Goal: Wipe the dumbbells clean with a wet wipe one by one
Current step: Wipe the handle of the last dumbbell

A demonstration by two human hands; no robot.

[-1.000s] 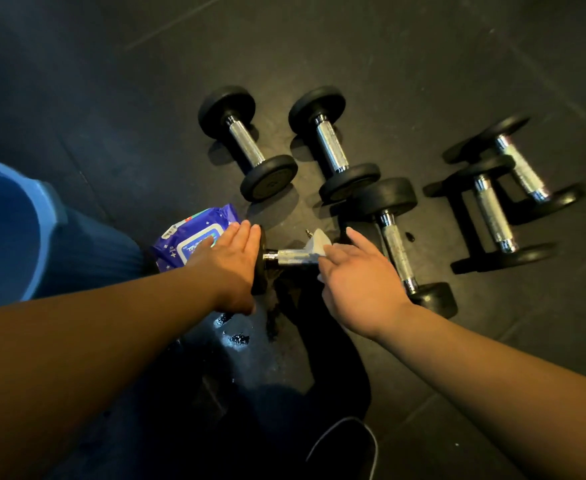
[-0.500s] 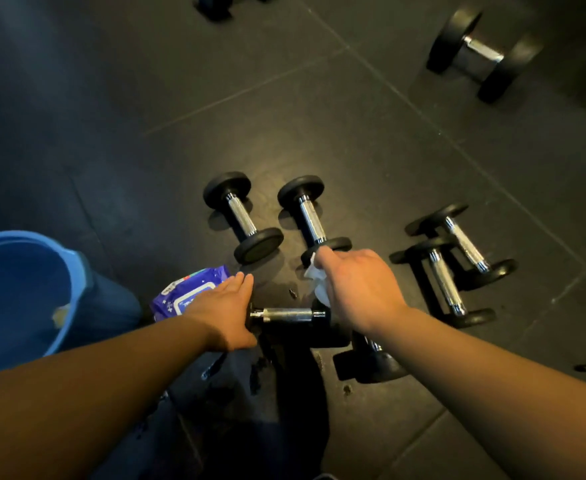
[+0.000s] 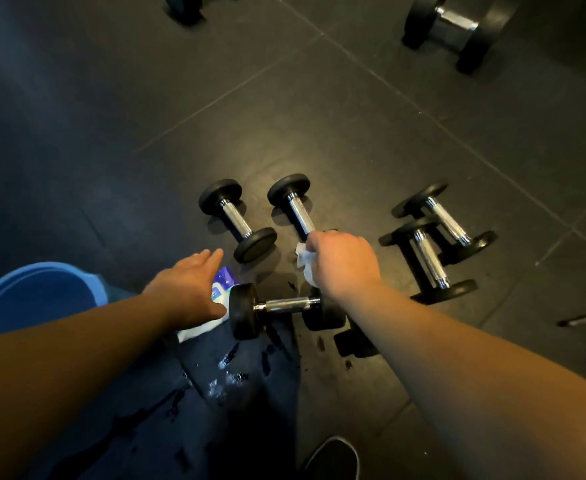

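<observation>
Currently a white wet wipe (image 3: 304, 266) is gripped in the curled right hand (image 3: 342, 260), held over the near end of a dumbbell (image 3: 293, 209) on the floor (image 3: 353, 140). The left hand (image 3: 189, 287) is spread flat, fingers straight, holding nothing, just beside the crosswise dumbbell (image 3: 277, 306) nearest the body. That dumbbell could be set rolling by a push, since it is steadied by nothing. Wet patches (image 3: 225, 375) lie close to the shoe (image 3: 334, 457), so a slip is possible.
</observation>
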